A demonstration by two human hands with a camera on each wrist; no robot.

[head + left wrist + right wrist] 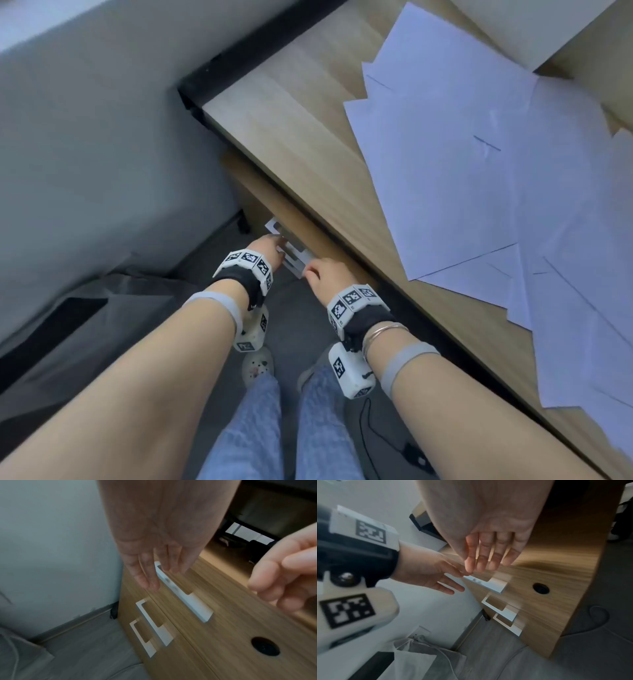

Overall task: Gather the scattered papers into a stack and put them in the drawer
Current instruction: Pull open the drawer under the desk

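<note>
The papers (479, 178) were white, the desk (291, 137) light wood-grain, the drawer handles (185, 595) white, and the wrist bands (250, 263) black-and-white checked.

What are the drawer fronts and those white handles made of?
The drawer fronts look like wood or wood-look board: tan, with streaky grain and a matte surface. The handles look like white-painted metal or plastic: flat, smooth bars; I can't tell which.

Below the desk edge (308, 192), your two hands crowd the top drawer handle (181, 592). Two more white handles (150, 626) jut out underneath. The wall (102, 137) closes in left.
</note>
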